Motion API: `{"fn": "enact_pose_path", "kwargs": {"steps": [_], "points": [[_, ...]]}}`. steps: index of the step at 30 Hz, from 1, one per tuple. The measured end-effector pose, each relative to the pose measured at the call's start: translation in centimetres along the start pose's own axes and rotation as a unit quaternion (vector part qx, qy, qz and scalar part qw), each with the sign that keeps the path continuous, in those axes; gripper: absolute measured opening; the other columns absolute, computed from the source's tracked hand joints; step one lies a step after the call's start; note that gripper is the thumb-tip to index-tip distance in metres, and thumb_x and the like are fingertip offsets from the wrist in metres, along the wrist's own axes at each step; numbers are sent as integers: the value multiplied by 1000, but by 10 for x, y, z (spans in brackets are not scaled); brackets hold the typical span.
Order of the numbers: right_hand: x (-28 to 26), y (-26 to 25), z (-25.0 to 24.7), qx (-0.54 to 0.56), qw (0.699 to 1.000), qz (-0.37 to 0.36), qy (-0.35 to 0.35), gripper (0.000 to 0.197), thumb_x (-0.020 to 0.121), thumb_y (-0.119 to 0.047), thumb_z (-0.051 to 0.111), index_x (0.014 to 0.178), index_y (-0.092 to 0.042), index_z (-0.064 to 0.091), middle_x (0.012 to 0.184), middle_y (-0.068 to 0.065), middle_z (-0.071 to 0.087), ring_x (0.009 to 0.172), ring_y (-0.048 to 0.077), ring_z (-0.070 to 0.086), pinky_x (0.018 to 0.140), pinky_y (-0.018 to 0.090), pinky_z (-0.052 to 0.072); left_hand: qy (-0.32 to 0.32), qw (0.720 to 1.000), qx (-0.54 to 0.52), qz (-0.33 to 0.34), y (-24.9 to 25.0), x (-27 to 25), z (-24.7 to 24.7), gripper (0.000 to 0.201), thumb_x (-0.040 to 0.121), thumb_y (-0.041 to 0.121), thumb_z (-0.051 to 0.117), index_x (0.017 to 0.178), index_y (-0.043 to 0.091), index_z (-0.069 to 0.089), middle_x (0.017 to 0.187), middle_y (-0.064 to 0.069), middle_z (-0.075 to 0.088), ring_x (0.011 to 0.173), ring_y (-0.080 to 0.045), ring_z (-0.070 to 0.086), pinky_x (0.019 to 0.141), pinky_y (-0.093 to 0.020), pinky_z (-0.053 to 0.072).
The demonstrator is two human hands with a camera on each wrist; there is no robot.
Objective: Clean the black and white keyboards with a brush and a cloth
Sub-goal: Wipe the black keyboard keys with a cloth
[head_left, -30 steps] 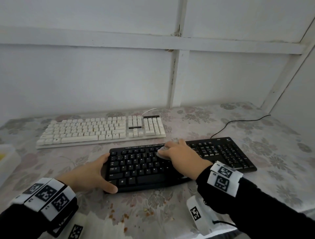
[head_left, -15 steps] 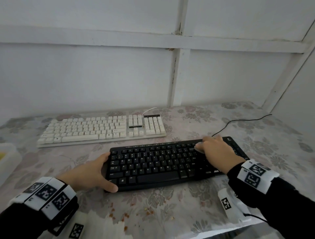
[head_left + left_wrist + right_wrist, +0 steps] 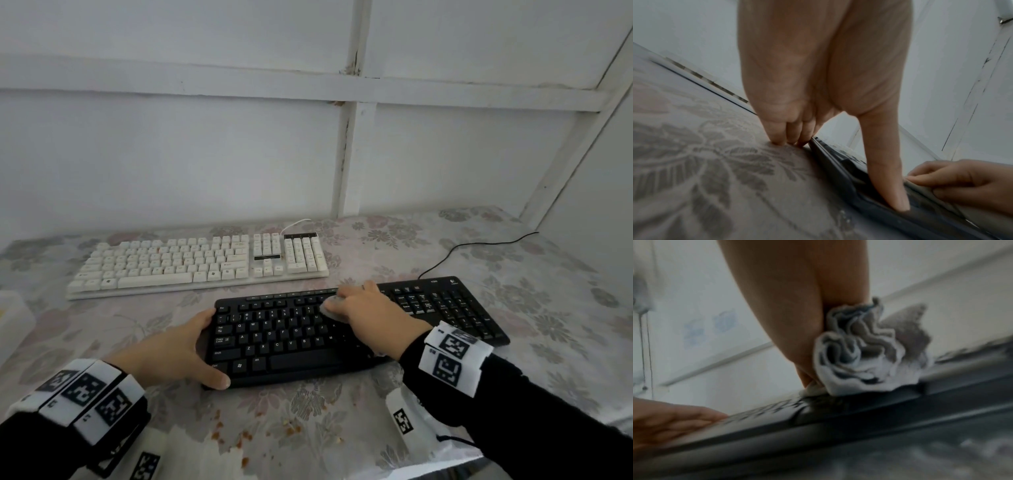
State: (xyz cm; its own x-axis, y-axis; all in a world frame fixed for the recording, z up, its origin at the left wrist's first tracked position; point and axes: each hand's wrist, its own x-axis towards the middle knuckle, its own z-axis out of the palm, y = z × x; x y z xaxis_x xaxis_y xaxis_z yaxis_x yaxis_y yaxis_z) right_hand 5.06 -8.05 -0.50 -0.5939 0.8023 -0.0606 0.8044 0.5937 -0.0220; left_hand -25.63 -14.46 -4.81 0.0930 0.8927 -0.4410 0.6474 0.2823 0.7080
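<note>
The black keyboard (image 3: 291, 342) lies across the near middle of the flowered tablecloth, with the white keyboard (image 3: 191, 263) behind it to the left. My left hand (image 3: 191, 346) grips the black keyboard's left end, thumb (image 3: 885, 178) along its front edge and fingers (image 3: 789, 131) at its far corner. My right hand (image 3: 363, 308) holds a bunched grey-white cloth (image 3: 330, 306) and presses it on the upper middle keys. In the right wrist view the crumpled cloth (image 3: 869, 353) sits against the black keyboard (image 3: 838, 415). No brush is in view.
Brown crumbs (image 3: 239, 438) lie on the tablecloth in front of the black keyboard. A pale container (image 3: 10, 315) stands at the left edge. The black cable (image 3: 479, 246) runs off to the back right. A white panelled wall stands close behind the white keyboard.
My right hand swept the cloth right to the number pad end, then back left to the middle keys. The left hand and both keyboards stayed put.
</note>
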Motion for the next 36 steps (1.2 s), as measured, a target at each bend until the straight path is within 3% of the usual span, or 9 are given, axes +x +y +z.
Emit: {"fn": "enact_pose_path", "kwargs": {"steps": [3, 11, 15, 20, 24, 27, 30, 33, 36], "points": [[-11, 19, -2, -16, 999, 34, -1, 37, 91, 6, 35, 110, -19, 53, 108, 2, 47, 86, 21, 30, 76, 30, 33, 0, 1000, 3, 1, -1, 0, 0, 142, 31, 48, 95, 148, 36, 16, 140, 17, 42, 127, -11, 44, 110, -39, 37], [-29, 54, 2, -50, 993, 112, -5, 44, 89, 8, 37, 117, -23, 51, 108, -1, 42, 107, 30, 37, 75, 29, 33, -6, 1000, -12, 9, -4, 2, 0, 140, 30, 49, 96, 146, 40, 18, 139, 18, 45, 127, -10, 46, 109, -40, 38], [-38, 75, 4, -62, 988, 142, 3, 35, 93, 3, 40, 111, -24, 52, 107, -1, 42, 88, 22, 30, 71, 28, 33, -6, 1000, -12, 9, -4, 2, 0, 141, 29, 49, 96, 146, 38, 19, 137, 19, 46, 126, -10, 46, 109, -40, 39], [-42, 99, 7, -102, 978, 182, 1, 37, 84, 9, 41, 92, -26, 52, 91, -3, 39, 91, 25, 42, 75, 29, 38, -6, 1000, -3, 4, -2, 1, 0, 140, 30, 49, 95, 146, 39, 17, 135, 20, 46, 124, -10, 47, 109, -39, 39], [-46, 117, -4, -146, 963, 221, -48, 36, 83, 5, 41, 66, -26, 35, 73, -7, 26, 71, 20, 32, 76, 30, 38, -2, 1000, 8, -4, -2, 1, 0, 141, 30, 51, 94, 147, 40, 16, 136, 18, 47, 124, -10, 48, 109, -39, 38], [-46, 134, -6, -177, 951, 247, -63, 41, 91, -3, 40, 61, -27, 27, 71, -6, 29, 61, 18, 35, 79, 29, 38, -3, 1000, 19, -9, -1, 1, -1, 143, 29, 54, 93, 147, 40, 14, 138, 16, 46, 125, -12, 47, 109, -39, 38], [-44, 146, -9, -138, 943, 300, -45, 40, 101, -23, 35, 61, -24, 36, 71, -5, 34, 78, 24, 50, 85, 33, 42, 0, 1000, 25, -9, -1, 1, -1, 147, 25, 58, 91, 148, 40, 12, 138, 15, 45, 125, -12, 46, 109, -39, 37], [-41, 144, -11, -96, 945, 311, -26, 34, 97, -18, 42, 64, -18, 47, 73, -5, 36, 85, 26, 50, 84, 35, 43, -4, 1000, 17, -1, -1, 1, -1, 146, 24, 57, 91, 147, 40, 14, 136, 17, 46, 125, -12, 46, 109, -39, 38], [-32, 122, -2, -60, 977, 204, 23, 19, 92, -8, 49, 87, -19, 64, 85, -3, 47, 82, 25, 47, 79, 33, 41, -5, 1000, 10, 8, -3, 2, -1, 141, 26, 55, 93, 145, 41, 18, 134, 19, 48, 124, -10, 47, 109, -39, 38]]}}
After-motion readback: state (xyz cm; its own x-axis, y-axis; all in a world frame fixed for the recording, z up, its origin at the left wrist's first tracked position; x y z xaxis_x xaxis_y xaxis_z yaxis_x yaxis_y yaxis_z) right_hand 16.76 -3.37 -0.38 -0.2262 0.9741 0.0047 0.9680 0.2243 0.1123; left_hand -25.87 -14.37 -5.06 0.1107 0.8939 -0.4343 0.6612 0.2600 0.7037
